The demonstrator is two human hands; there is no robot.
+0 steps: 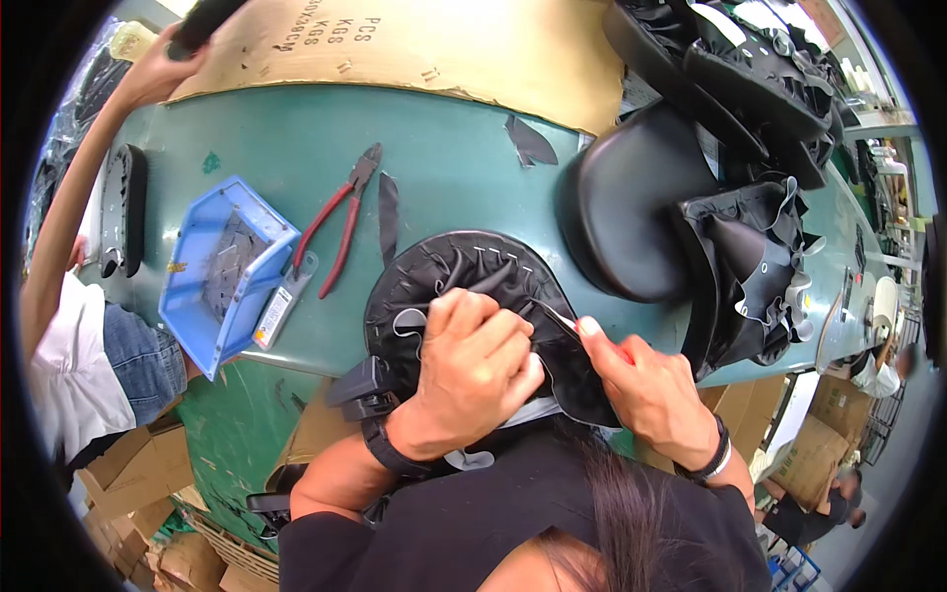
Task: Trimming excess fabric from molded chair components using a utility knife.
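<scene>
A round black seat pad (449, 271) lies upside down at the near edge of the green table (444, 158), its black cover pulled over the rim and stapled. My left hand (473, 360) presses down on the gathered cover at the pad's near side. My right hand (646, 385) grips a thin metal tool with a red handle (592, 335), its tip laid against the cover next to my left fingers.
Red-handled pliers (340, 222) and a blue plastic bin (222, 271) lie to the left. Finished black seat pads and loose covers (710, 187) pile up at the right. Cardboard (424, 44) lines the far edge. Another person's arm (84, 187) reaches in from the left.
</scene>
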